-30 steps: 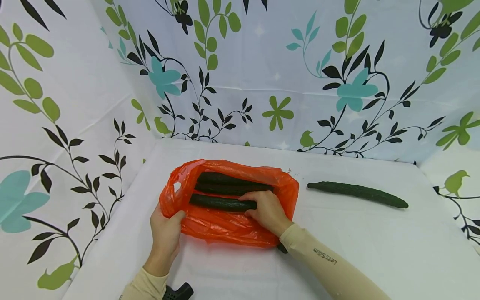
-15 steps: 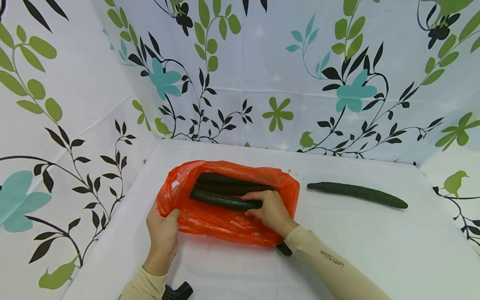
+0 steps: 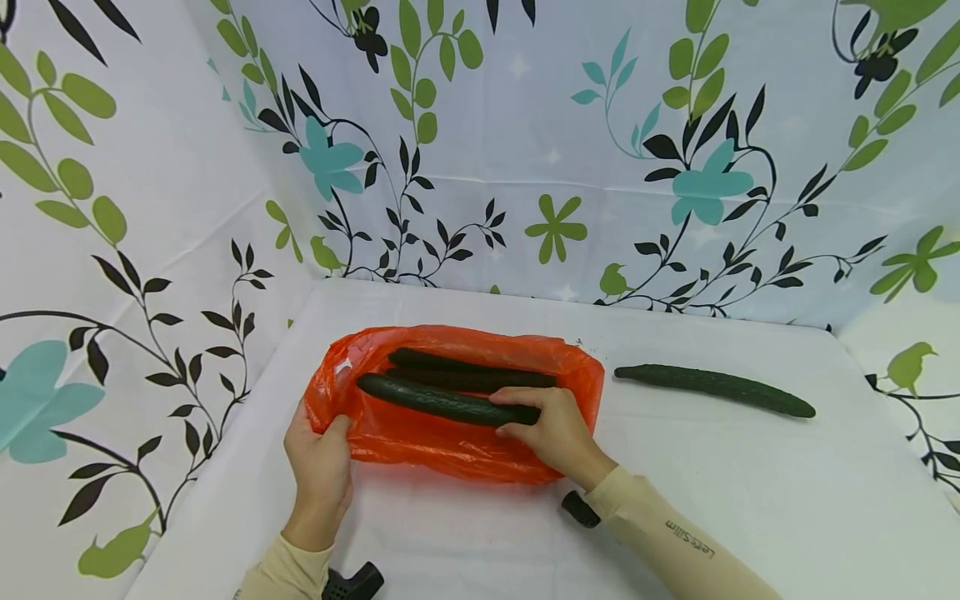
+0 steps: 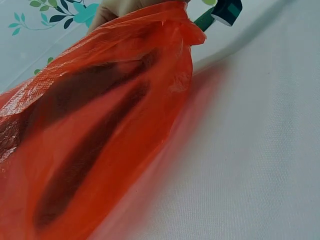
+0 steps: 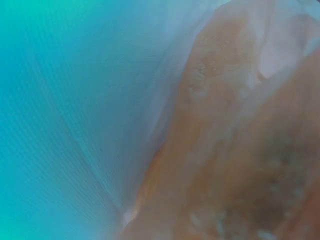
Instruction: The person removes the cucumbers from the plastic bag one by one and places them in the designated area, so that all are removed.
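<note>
R hand [image 3: 551, 429]: thumb + fingers pinch the right end (as the head cam sees it) of the held cucumber [image 3: 435, 400].
Held cucumber: across the mouth of the orange bag [image 3: 420, 446], in front of the other 2, sl. aslant; can't tell if its underside touches the film.
L hand [image 3: 322, 467]: grips the bag's left rim, thumb on top.
Orange bag: on the white counter [image 3: 712, 517], mouth spread; back cucumber [image 3: 442, 361] & middle cucumber [image 3: 487, 381] lie inside, close together.
Loose cucumber [image 3: 716, 388]: on the counter, right of the bag, apart from it; no hand on it.
Just changed: vs. 0.5 s ago, held cucumber has shifted left w/ more of its length showing; L hand & rim have moved a bit left; bag's near edge sits sl. higher, so more of the black piece [image 3: 581, 509] by the R sleeve [image 3: 660, 533] shows.
Meaning: held cucumber is prob. freer of the film now, & L hand's pull likely helps keep the mouth wide.
Wrist cams: L shows 2 long dark shapes thru the film; R too blurred & tinted to confirm the pinch (head cam only).
</note>
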Demonstrator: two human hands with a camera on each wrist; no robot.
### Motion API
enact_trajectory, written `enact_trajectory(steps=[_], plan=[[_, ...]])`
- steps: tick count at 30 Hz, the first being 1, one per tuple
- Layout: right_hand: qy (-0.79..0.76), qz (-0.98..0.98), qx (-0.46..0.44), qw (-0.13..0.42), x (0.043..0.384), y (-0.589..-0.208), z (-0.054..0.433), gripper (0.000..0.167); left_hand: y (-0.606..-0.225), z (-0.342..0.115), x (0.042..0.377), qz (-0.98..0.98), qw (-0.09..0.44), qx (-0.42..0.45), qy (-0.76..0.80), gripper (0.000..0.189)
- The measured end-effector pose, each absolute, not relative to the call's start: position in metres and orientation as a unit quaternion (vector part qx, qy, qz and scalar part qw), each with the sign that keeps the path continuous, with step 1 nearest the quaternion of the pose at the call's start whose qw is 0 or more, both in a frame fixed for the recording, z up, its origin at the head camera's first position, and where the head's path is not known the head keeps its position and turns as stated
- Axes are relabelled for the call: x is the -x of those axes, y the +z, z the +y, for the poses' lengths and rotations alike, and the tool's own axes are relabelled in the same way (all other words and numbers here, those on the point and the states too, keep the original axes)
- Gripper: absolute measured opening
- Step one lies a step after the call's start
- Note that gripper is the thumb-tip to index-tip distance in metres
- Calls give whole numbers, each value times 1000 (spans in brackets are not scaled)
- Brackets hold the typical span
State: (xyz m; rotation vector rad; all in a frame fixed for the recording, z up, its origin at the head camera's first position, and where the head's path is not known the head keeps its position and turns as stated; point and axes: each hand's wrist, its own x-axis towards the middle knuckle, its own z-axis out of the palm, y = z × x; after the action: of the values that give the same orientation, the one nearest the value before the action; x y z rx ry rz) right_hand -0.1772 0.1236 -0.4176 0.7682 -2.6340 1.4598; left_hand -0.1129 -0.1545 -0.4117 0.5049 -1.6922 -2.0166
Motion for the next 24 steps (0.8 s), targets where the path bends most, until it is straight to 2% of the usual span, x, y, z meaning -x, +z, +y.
enact_trajectory(steps=[16, 24], plan=[[574, -774, -264, -32, 163, -389, 127, 44, -414, -154, 113, -617, 233, -176, -731, 52], [645, -713, -270, -51, 159, -372, 130, 42, -415, -155, 112, -626, 219, -172, -728, 58]])
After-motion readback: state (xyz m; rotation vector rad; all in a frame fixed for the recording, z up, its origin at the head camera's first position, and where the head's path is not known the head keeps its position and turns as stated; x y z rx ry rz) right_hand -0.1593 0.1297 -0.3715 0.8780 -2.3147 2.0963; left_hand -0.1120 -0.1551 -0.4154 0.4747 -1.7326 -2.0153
